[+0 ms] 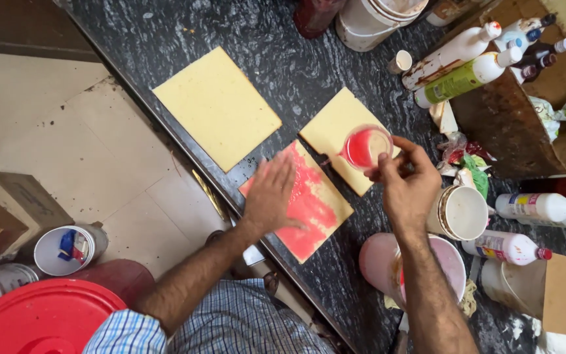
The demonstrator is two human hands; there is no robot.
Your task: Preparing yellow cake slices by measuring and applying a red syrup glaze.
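Above the red-soaked slab (309, 203), cup (366, 147) in right hand (406, 180) grip (tilted), left hand (270, 193) flat

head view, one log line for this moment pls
left hand: flat on red-smeared sheet | right hand: holds cup of red liquid

**Both arms out, left hand flat, right hand pinching**

Left arm bare to the rolled checked sleeve, reaching forward and angled to the right. Left hand (270, 193) palm down, fingers extended and slightly spread, blurred at the tips. Right forearm bare, rising nearly straight up the frame from the lower edge. Right hand (409, 180) raised, wrist bent slightly left, thumb and fingertips drawn together in a pinch grip, knuckles toward the camera. Hands near each other, not touching.
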